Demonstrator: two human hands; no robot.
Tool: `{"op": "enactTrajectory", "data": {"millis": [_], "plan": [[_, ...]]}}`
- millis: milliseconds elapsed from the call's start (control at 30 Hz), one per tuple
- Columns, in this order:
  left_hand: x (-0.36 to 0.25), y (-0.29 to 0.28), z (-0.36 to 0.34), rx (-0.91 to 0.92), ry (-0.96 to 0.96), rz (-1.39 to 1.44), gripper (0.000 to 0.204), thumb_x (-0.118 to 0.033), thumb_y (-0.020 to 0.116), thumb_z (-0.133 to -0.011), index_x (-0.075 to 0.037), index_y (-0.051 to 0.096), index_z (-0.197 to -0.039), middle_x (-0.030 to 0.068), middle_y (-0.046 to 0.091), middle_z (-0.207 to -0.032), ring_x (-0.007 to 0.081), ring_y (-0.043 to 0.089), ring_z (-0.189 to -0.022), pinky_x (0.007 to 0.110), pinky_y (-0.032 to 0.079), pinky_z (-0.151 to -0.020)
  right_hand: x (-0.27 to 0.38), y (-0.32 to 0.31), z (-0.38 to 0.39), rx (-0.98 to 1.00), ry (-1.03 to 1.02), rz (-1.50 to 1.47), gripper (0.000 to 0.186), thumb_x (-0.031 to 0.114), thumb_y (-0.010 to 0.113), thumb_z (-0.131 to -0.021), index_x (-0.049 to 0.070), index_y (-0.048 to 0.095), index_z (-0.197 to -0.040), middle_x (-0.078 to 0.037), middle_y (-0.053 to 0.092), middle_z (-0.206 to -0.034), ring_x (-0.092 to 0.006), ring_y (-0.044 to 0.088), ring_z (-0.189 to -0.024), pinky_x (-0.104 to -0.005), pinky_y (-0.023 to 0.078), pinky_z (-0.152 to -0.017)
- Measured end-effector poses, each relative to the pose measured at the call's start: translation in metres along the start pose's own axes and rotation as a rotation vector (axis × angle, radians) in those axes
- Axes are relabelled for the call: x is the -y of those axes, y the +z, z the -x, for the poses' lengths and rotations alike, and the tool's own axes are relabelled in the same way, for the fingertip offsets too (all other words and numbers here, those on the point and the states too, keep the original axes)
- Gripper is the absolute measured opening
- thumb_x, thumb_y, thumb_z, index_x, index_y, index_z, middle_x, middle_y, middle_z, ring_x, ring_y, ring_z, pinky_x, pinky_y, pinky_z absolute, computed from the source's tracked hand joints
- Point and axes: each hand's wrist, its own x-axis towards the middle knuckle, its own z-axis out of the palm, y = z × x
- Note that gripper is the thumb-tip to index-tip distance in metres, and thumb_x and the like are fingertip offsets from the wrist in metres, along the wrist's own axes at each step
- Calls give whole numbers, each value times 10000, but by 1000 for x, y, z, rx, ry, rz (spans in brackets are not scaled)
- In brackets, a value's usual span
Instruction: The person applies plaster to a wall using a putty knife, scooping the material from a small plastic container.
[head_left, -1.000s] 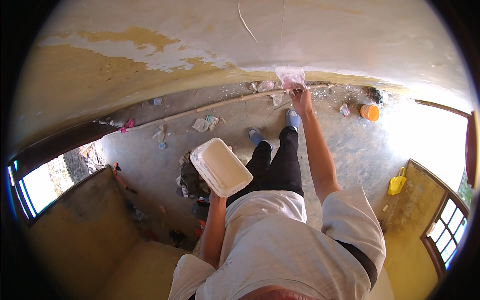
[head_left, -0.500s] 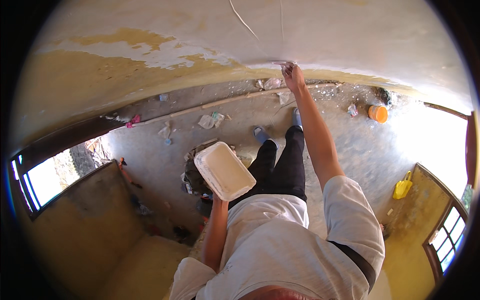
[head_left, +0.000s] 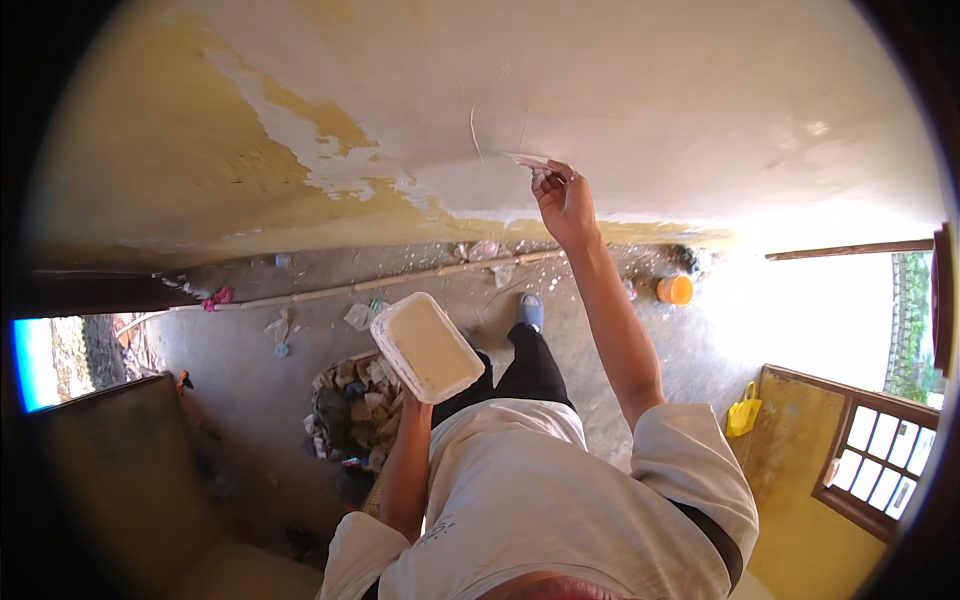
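Note:
My left hand [head_left: 413, 408] supports a white rectangular plastic tub [head_left: 470, 374] from beneath; most of its fingers are hidden under it. Pale, smooth putty [head_left: 428, 345] covers the inside of the tub. My right hand [head_left: 565, 205] reaches forward with its fingers closed on a thin putty knife [head_left: 532, 159], seen nearly edge-on and smeared with white. The knife's blade lies at the surface of the wall [head_left: 650, 110], which is coated white here. Thin raised lines of putty [head_left: 474, 130] run up just beyond the blade. Left of it, yellow paint [head_left: 150, 150] shows through ragged patches.
A long pole [head_left: 400, 282] lies along the wall's foot among scraps. An orange bucket [head_left: 675, 290] stands at the right, a yellow bag [head_left: 742, 412] hangs by the right-hand window [head_left: 885, 455], and a rubbish heap [head_left: 350, 410] lies left of my legs.
My right hand and the putty knife have moved higher up the wall and slightly left across it. The view has tilted up, and the tub stays in my left hand.

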Motion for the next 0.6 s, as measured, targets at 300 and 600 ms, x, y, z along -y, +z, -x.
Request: {"op": "enactTrajectory", "data": {"millis": [300,600], "plan": [[-7,6,-6,86,11,17,677,-483,590,-937,-164,387,-1498,122,485,-1447,370,483,-1266,538,393,-1075,63,137,53,68,-112,-52,64,-12,560,-922,-64,525,-907,-128,573,-891,-182,576,-789,-261,552,-743],[-7,-3,-4,77,54,25,681,-483,594,-935,-177,379,-1504,120,496,-1430,372,492,-1253,533,402,-1063,0,10,87,37,-155,32,142,96,503,-983,15,598,-1052,-124,643,-1058,-198,600,-950,-324,508,-824]]}}
